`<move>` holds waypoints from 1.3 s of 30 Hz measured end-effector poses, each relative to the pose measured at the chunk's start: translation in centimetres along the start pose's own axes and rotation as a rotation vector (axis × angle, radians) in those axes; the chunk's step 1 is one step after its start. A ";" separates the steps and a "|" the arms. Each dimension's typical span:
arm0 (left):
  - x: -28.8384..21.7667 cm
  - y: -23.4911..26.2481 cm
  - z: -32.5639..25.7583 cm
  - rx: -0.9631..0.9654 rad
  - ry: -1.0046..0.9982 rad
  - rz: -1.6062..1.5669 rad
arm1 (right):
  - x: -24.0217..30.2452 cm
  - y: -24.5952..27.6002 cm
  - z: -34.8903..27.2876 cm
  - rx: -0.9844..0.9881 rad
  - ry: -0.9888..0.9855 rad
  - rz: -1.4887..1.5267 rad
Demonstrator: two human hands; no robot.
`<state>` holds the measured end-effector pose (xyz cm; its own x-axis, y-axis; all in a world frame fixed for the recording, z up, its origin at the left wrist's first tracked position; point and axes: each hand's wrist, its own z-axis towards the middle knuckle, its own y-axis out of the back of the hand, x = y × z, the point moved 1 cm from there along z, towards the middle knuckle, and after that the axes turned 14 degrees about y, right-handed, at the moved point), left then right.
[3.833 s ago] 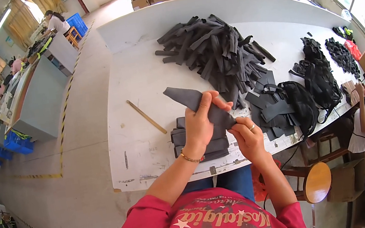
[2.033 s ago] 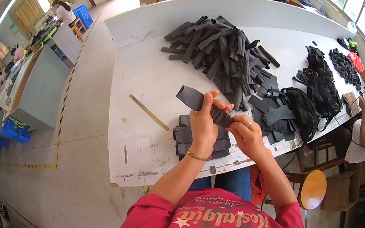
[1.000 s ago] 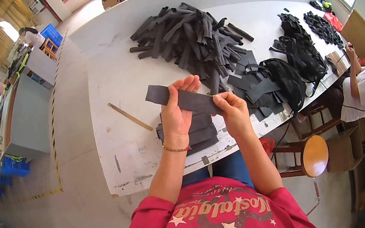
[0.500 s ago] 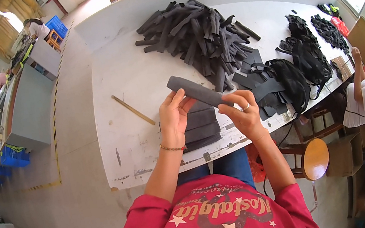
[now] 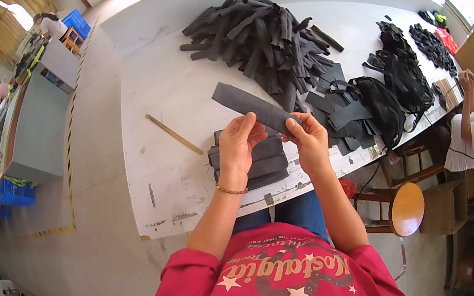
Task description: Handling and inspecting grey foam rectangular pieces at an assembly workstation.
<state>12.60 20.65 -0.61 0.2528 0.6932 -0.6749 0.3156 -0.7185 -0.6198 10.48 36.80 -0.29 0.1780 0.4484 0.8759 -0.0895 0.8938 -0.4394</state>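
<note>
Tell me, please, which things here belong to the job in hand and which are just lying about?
In hand: dark grey strip, held by left hand and right hand; stack of folded strips; big strip pile.
Lying about: wooden stick; black strap heaps; round stool.

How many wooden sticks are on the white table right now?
1. The wooden stick lies diagonally on the white table, left of the left hand and the stack of dark pieces. Others could be hidden under the big strip pile.
</note>
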 end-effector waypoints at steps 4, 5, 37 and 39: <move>-0.1 0.8 0.1 -0.030 -0.157 0.158 | -0.6 1.1 -0.4 0.064 -0.044 -0.036; -0.2 0.9 0.1 -0.030 -0.158 0.155 | -0.6 1.6 -0.3 0.118 0.035 -0.227; -4.8 12.4 6.3 -0.278 -0.111 0.970 | -8.0 2.9 8.6 0.490 -0.175 -0.722; -4.3 12.8 6.7 -0.289 -0.074 1.011 | -9.0 3.8 8.9 0.503 -0.130 -0.790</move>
<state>9.47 8.10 -8.36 0.4666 -0.2334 -0.8531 0.1977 -0.9126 0.3578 -0.21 36.22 -8.06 0.2599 -0.3173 0.9120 -0.4072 0.8204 0.4014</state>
